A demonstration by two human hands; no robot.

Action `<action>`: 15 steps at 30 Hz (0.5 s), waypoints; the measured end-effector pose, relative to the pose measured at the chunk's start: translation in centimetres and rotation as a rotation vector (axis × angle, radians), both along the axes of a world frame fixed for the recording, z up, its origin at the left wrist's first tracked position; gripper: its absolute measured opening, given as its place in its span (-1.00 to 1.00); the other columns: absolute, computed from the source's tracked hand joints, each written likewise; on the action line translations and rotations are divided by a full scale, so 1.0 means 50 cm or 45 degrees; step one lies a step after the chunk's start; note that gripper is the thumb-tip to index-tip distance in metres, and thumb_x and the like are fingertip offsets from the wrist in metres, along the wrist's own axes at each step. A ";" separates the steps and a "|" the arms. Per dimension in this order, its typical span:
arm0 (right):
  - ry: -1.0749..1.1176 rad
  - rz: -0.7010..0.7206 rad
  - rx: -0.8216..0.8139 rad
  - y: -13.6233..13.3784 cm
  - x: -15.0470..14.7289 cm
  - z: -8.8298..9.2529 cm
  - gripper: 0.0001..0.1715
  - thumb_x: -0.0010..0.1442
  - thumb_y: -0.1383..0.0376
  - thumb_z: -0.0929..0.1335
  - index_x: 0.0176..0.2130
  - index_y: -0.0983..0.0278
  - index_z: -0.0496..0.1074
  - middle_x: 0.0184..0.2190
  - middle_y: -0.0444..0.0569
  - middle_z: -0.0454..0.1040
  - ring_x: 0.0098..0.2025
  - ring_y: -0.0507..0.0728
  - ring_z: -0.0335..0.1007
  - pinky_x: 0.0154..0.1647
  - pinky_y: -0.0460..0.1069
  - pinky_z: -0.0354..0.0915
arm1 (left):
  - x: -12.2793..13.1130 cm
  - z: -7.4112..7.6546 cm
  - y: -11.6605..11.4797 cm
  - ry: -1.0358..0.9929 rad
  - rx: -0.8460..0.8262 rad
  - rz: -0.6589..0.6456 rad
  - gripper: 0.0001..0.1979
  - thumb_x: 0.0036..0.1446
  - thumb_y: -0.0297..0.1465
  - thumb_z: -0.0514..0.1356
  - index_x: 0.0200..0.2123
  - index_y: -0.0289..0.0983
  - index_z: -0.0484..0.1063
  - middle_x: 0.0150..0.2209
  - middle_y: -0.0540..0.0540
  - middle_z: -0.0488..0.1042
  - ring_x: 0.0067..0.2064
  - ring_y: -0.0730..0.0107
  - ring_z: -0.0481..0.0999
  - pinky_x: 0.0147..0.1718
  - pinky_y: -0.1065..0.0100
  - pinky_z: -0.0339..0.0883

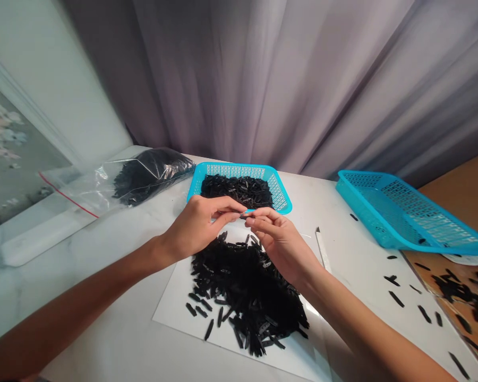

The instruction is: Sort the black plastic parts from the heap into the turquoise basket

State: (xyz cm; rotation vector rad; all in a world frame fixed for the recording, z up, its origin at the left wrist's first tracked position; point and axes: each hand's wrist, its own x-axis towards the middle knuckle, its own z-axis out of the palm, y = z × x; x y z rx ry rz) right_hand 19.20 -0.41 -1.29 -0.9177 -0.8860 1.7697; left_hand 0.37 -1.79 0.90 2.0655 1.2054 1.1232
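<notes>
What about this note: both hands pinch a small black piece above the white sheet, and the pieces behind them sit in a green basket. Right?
Not quite: the basket is bright blue, not green, as the head view shows. The left hand and right hand do pinch the small black piece above the white sheet.

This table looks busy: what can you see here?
Table: one, white, underneath
Sheet: one, white, on the table
Black pieces: very many, black, heaped on the sheet
Bag: one, clear, back left, holding black pieces
Basket: one, turquoise, back centre, holding black pieces
Second basket: one, turquoise, back right
Board: one, brown, right edge
Strip: one, white, beside the sheet
Curtain: one, grey, behind the table
Left hand: one, pinching a small black piece
Right hand: one, pinching the same piece
</notes>
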 end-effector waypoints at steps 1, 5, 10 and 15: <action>-0.005 -0.012 0.014 -0.001 0.001 0.004 -0.80 -0.11 0.40 0.58 -0.43 0.22 0.56 -0.40 -0.16 0.55 -0.25 0.02 0.38 -0.07 -0.05 0.22 | 0.001 0.002 -0.001 -0.043 -0.008 0.010 -0.87 0.25 -0.48 0.26 -0.16 -0.25 0.60 -0.22 0.00 0.68 -0.19 0.41 0.67 -0.13 0.44 0.59; -0.033 -0.041 0.070 -0.004 0.008 0.019 -0.79 -0.11 0.39 0.58 -0.44 0.19 0.55 -0.36 -0.14 0.56 -0.23 0.06 0.39 -0.03 0.00 0.22 | 0.006 0.006 -0.004 -0.226 -0.064 0.033 -0.93 0.20 -0.45 0.32 -0.23 -0.29 0.56 -0.28 -0.03 0.66 -0.23 0.40 0.69 -0.16 0.44 0.61; -0.020 -0.011 0.059 -0.017 0.013 0.043 -0.79 -0.10 0.35 0.59 -0.44 0.19 0.54 -0.36 -0.14 0.51 -0.21 0.08 0.34 -0.05 0.01 0.21 | 0.009 0.007 -0.010 -0.413 -0.151 0.012 -0.87 0.14 -0.42 0.37 -0.29 -0.29 0.47 -0.33 -0.02 0.65 -0.27 0.38 0.70 -0.22 0.43 0.63; -0.060 0.025 0.008 -0.031 0.014 0.064 -0.78 -0.11 0.30 0.59 -0.45 0.17 0.53 -0.38 -0.13 0.47 -0.28 0.10 0.27 -0.15 0.03 0.22 | 0.010 0.011 -0.017 -0.407 0.016 0.028 -0.88 0.08 -0.43 0.42 -0.36 -0.30 0.53 -0.28 -0.07 0.66 -0.20 0.35 0.67 -0.20 0.38 0.65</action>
